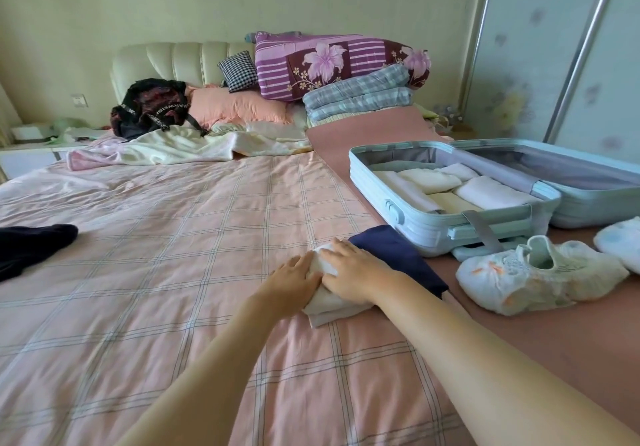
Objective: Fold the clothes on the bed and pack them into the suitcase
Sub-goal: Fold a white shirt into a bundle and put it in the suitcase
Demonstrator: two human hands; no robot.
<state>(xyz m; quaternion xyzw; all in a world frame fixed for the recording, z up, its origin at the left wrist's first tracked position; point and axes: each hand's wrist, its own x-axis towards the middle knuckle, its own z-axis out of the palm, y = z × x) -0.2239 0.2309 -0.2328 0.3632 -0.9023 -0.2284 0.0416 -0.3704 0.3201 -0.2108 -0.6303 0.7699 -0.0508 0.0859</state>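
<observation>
Open pink checked bedsheet (pixel 173 237) leftward, pale-blue hard suitcase (pixel 433 229) rightward. A folded white garment (pixel 329 310) lies under the flat right hand (pixel 349 272); the left hand (pixel 294 283) touches its side, grasp unclear.

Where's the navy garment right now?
Head view, right of centre: the navy garment lies on the bed before the suitcase, between the right hand and a shoe.

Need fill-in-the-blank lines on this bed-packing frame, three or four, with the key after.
1. The left hand and right hand both rest on a folded ___ bundle.
2. The light blue suitcase lies ___, with folded clothes inside.
3. The navy garment lies to the ___ of the hands.
4. The black garment lies near the picture's ___ edge.
Missing words: white; open; right; left.
</observation>
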